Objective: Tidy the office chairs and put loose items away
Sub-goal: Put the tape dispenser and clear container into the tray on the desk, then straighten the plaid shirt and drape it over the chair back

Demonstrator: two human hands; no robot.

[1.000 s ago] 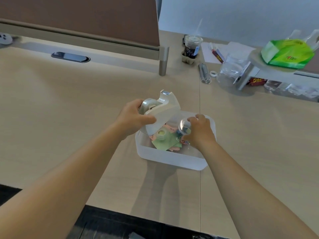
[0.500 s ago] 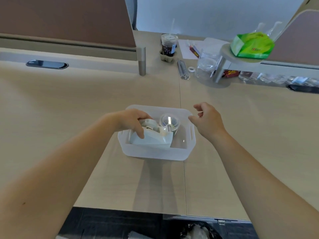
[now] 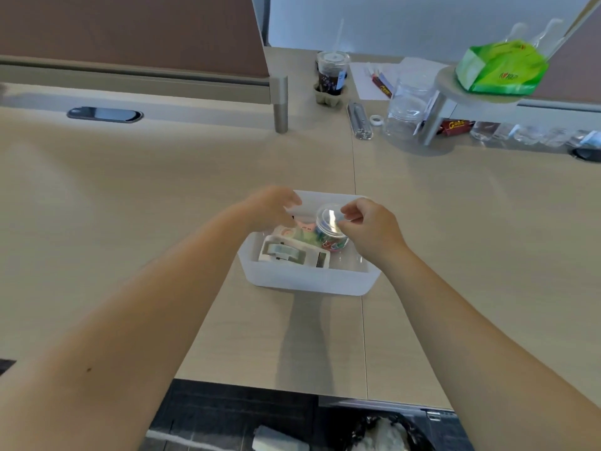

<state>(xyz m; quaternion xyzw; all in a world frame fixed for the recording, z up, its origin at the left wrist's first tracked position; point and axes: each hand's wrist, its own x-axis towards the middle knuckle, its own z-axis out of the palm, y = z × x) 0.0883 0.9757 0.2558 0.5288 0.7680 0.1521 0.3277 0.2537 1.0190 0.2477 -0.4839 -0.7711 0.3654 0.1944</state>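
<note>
The worktop [image 3: 130,206] is pale beige with a fine wood grain. The bin [image 3: 309,281] is frosted white, the tape dispenser [image 3: 292,255] white, the small jar [image 3: 330,229] clear (multicoloured clips inside). The bag [image 3: 500,70] is bright green, the divider panel [image 3: 130,30] brown.

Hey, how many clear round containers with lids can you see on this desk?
2. A small clear tub of coloured clips sits in the white bin; a big clear jar stands near the raised stand. Others may be hidden.
</note>
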